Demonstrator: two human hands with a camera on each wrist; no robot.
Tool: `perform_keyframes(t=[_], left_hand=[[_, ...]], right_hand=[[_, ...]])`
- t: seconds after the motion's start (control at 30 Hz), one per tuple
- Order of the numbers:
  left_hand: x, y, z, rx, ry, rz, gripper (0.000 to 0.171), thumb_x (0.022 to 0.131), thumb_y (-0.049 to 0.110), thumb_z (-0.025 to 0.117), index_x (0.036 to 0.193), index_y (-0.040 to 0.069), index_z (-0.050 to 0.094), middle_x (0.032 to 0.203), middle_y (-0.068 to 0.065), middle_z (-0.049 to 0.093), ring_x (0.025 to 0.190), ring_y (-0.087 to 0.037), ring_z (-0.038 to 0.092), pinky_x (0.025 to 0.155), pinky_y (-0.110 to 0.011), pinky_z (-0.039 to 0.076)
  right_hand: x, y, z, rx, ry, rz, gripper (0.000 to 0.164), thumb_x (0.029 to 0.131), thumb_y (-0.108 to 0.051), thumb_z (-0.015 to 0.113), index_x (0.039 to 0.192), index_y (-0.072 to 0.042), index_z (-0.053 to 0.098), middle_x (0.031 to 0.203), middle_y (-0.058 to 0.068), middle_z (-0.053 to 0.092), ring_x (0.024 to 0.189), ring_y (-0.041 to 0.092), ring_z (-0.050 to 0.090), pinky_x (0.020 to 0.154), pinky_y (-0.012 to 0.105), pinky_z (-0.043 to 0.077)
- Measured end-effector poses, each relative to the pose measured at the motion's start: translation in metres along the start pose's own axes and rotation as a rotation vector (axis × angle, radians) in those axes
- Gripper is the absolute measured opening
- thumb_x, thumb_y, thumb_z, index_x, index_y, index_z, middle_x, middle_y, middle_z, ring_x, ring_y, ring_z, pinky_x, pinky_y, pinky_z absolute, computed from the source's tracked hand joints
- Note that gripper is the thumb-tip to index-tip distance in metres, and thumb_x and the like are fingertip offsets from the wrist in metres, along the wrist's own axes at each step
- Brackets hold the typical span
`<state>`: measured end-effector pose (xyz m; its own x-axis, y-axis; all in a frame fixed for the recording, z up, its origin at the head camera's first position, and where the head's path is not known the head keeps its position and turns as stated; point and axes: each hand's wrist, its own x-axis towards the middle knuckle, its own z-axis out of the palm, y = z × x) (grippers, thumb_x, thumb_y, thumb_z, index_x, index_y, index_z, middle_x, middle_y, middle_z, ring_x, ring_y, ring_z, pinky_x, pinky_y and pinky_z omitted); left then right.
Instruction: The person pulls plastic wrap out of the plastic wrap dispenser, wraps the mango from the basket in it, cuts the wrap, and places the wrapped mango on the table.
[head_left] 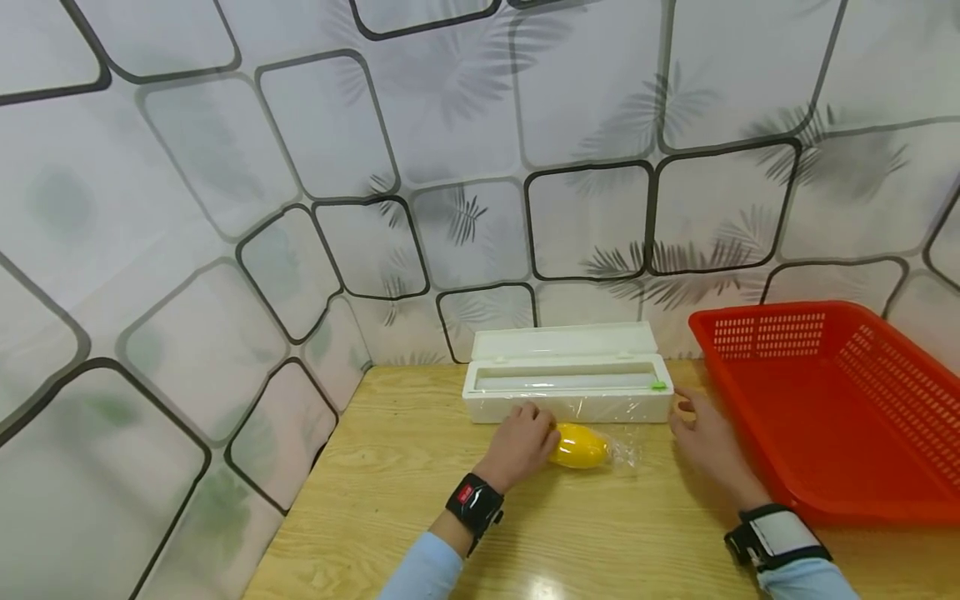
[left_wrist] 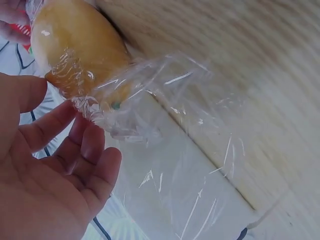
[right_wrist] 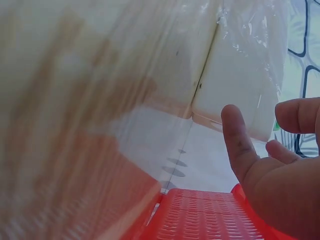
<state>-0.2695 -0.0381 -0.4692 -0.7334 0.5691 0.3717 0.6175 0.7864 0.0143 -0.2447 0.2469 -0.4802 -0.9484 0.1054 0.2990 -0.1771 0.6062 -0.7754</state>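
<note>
A smooth yellow fruit (head_left: 579, 447), perhaps a mango, lies on the table in clear cling film (left_wrist: 175, 85). A gathered tail of film sticks out at its right end. At the fruit's left end, my left hand (head_left: 522, 442) pinches bunched film between thumb and curled fingers. My right hand (head_left: 705, 442) is beside the right end of a white cling film box (head_left: 570, 408), its thumb and index finger apart with nothing visible between them. The box's lid stands up, showing the roll (head_left: 562, 382) and a green slider (head_left: 658, 386).
A red plastic basket (head_left: 855, 417) with perforated sides stands on the right, close to my right forearm. The wooden table (head_left: 360, 517) meets a patterned wall covering (head_left: 585, 217) behind the box and along the left.
</note>
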Motion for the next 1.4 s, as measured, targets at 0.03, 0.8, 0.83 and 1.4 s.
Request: perform_keyframes(t=[0.03,0.8,0.83,1.4], left_hand=[[0.001,0.001,0.000,0.001,-0.002,0.004,0.018,0.093,0.028,0.049,0.096,0.013,0.059,0.085,-0.003,0.052,0.074,-0.017,0.043,0.060,-0.027,0.044],[0.134,0.085,-0.005,0.182,-0.135,0.286,0.028,0.093,0.028,0.053,0.121,0.025,0.057,0.110,0.003,0.060,0.092,-0.015,0.048,0.079,-0.026,0.049],[0.137,0.088,-0.004,0.191,-0.148,0.283,0.027,0.093,0.027,0.053,0.119,0.026,0.059,0.109,0.004,0.060,0.092,-0.015,0.049,0.080,-0.026,0.049],[0.137,0.066,0.014,-0.073,-0.178,0.344,0.034,0.084,0.010,0.065,0.116,0.021,0.062,0.117,0.005,0.063,0.099,-0.012,0.047,0.087,-0.017,0.041]], right_hand=[[0.002,0.000,0.000,-0.009,0.004,-0.009,0.046,0.091,-0.006,0.047,0.133,0.009,0.033,0.120,0.040,0.044,0.100,0.051,0.049,0.078,0.064,0.045],[0.012,0.010,0.003,-0.055,0.108,-0.095,0.041,0.085,0.008,0.046,0.125,0.005,0.050,0.117,0.032,0.056,0.055,0.022,0.043,0.043,0.031,0.034],[0.012,0.010,0.003,-0.046,0.113,-0.089,0.040,0.085,0.008,0.047,0.125,0.006,0.051,0.117,0.032,0.056,0.054,0.022,0.043,0.043,0.031,0.034],[0.013,0.016,-0.002,-0.314,0.097,-0.255,0.037,0.087,-0.005,0.056,0.121,0.009,0.052,0.073,0.031,0.063,0.061,0.037,0.058,0.057,0.057,0.050]])
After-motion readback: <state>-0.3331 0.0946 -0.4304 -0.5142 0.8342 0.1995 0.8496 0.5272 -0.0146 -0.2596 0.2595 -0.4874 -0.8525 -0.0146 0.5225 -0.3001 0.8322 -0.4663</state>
